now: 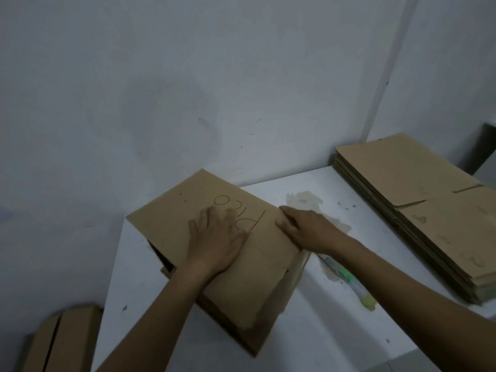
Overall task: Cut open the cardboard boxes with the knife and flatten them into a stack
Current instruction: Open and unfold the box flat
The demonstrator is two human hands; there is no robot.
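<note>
Head camera, looking down at a white table (335, 331) pushed against a scuffed white wall (188, 76): I count two bare hands, one cardboard box (171, 224) under them, one stack of flattened cardboard (418, 189), and one second cardboard box (67, 342) down at the lower left, off the table, with a dark seam running along its top. The box being handled sits at the table's left corner and is partly collapsed, its broad face turned up and an open end showing dark at the left. Hand-drawn letters run across that face, upside down from where the person stands; they look like "PICO", with the left hand (217, 237) covering part of them. That hand lies flat on the face, fingers spread and straight, pressing down. The right hand (303, 226) is just beside it at the box's right edge, gripping it with fingers curled over the fold. The stack lies well apart at the right end of the table, with faint marks on top that I cannot read. Under the right forearm is a green-and-white object (346, 277), too blurred to name, lying on a yellowish stain (303, 201).
</note>
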